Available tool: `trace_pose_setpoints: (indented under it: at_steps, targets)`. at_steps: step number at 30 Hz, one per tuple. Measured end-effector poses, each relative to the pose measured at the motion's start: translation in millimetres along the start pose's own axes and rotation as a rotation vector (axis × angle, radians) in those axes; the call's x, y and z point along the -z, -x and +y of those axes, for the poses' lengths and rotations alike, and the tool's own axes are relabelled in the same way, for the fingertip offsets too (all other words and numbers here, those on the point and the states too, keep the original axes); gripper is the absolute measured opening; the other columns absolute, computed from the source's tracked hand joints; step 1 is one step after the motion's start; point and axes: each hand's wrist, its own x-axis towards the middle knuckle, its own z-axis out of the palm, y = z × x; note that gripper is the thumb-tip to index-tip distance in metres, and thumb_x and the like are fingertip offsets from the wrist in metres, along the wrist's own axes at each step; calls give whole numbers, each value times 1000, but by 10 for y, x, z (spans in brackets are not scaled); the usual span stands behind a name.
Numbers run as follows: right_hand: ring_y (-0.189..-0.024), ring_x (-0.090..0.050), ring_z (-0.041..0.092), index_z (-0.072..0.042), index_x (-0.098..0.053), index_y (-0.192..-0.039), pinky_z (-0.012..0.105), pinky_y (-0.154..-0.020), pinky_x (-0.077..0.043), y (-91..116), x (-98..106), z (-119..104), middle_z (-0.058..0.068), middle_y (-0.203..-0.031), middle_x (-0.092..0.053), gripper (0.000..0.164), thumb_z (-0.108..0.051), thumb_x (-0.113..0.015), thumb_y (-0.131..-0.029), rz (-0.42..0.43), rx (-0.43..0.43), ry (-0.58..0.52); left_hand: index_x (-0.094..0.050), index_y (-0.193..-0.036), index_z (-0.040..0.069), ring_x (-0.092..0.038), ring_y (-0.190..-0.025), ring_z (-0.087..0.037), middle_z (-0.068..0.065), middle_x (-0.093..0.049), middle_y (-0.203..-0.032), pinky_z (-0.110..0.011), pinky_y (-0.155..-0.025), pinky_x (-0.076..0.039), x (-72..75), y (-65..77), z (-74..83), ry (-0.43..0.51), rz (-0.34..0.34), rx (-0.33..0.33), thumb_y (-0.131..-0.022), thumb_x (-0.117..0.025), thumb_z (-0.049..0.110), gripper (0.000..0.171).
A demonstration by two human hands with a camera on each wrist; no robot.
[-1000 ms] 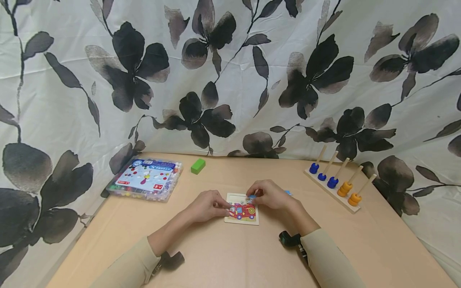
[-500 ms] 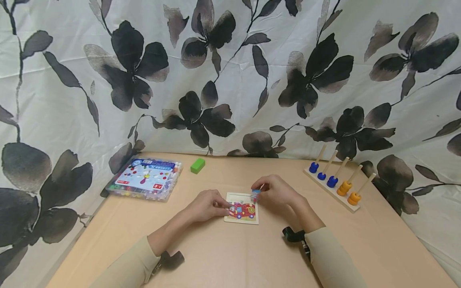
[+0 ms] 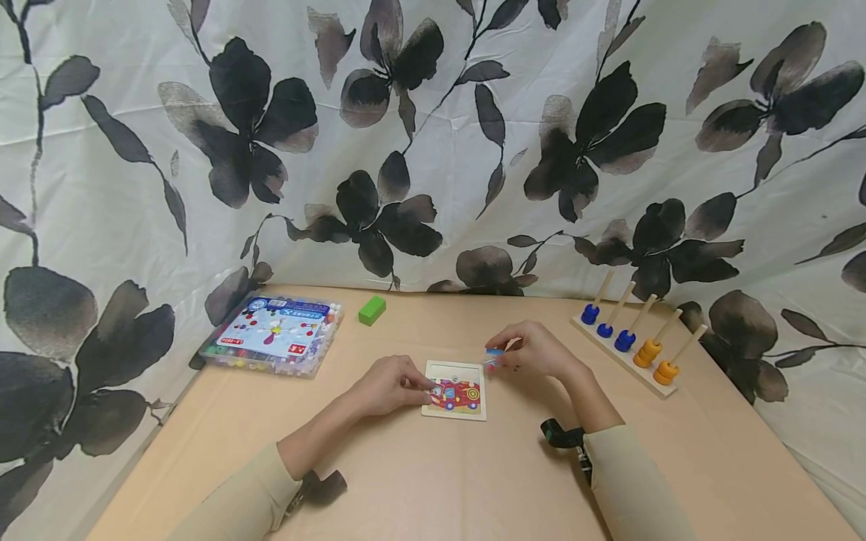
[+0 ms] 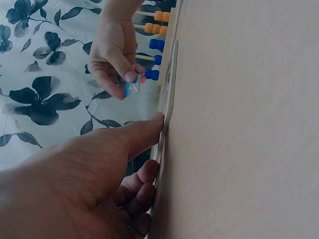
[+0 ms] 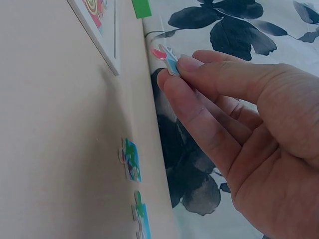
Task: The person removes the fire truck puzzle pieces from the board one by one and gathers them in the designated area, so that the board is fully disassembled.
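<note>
A small jigsaw puzzle board (image 3: 467, 366) with a pale frame and a red vehicle picture lies on the table; the upper part of the inside is bare. My left hand (image 3: 387, 387) holds the board's left side, thumb on top and the other fingers curled at the edge, as the left wrist view shows. Just beyond the board's top right corner, my right hand (image 3: 541, 349) pinches a puzzle piece (image 5: 170, 62) between thumb and fingertips, raised above the table. Blue, white and red show on that piece.
Two loose puzzle pieces (image 5: 131, 159) lie on the table below my right hand. A green block (image 3: 372, 310) and a clear bead box (image 3: 274, 336) stand at the back left. A peg stacker (image 3: 625, 353) with blue and orange beads is at right.
My right hand has drawn the pinched puzzle piece off the board, rightward and slightly away from me, baring the upper part. The left hand stays put.
</note>
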Motion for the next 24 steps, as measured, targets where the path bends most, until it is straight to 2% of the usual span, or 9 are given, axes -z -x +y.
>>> trace_pose_setpoints:
  at_steps: [6, 13, 17, 20, 24]
  targets:
    - [-81, -75, 19, 4, -76, -117, 32, -73, -62, 27, 63, 5, 15, -109, -73, 27, 4, -75, -90, 17, -6, 3, -84, -108, 21, -55, -81, -7, 7, -68, -90, -25, -74, -45, 4, 1, -2, 8, 5, -15, -87, -85, 31, 23]
    - [-89, -75, 23, 3, -76, -117, 34, -72, -61, 96, 174, 76, 15, -109, -74, 27, 0, -76, -90, 48, 20, 32, -84, -108, 22, -55, -80, -7, 12, -66, -88, -26, -73, -44, 0, 0, 4, 7, 2, -17, -87, -84, 32, 23]
    - [-95, -72, 24, -4, -79, -115, 33, -76, -60, 130, 257, 133, 11, -108, -75, 26, 0, -76, -90, 69, 38, 79, -84, -107, 22, -55, -80, -9, 12, -65, -87, -27, -72, -43, -10, -5, 0, -3, 5, -23, -87, -84, 32, 22]
    - [-100, -69, 23, -12, -81, -114, 34, -83, -58, 158, 321, 158, 4, -107, -76, 26, -2, -76, -91, 94, 20, 126, -84, -107, 22, -56, -81, -10, 11, -65, -87, -27, -73, -43, -12, -8, 2, -6, 5, -23, -87, -85, 32, 22]
    - [-103, -66, 21, -16, -82, -113, 35, -90, -56, 186, 399, 199, 1, -107, -76, 27, -2, -76, -90, 109, 8, 146, -85, -107, 23, -55, -80, -9, 12, -65, -86, -27, -73, -43, -13, -15, -2, -16, 6, -15, -87, -85, 32, 22]
